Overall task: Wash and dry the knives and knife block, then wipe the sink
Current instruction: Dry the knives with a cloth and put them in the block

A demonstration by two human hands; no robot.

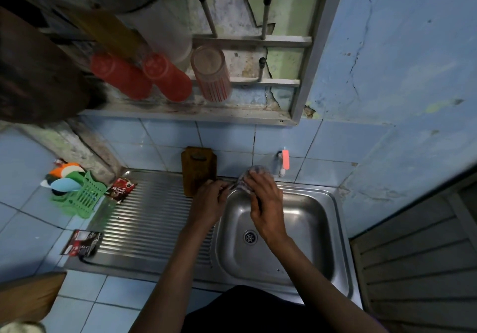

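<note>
Blue tiled walls and a steel sink (322,229) with a ribbed drainboard (144,219) fill our view. At the sink's far rim our right hand (265,203) curls round a checked cloth (246,180), which is bunched over something we cannot make out. Our left hand (209,201) pinches the cloth's left end; a thin object between the fingers is too blurred to name. The wooden block (197,170) stands just behind the left hand, against the wall. A tap (284,163) sits right of the cloth. Farther left lie two sachets (120,190) and a green basket (80,198); red cups (144,76) hang on the rack (258,40) above.
</note>
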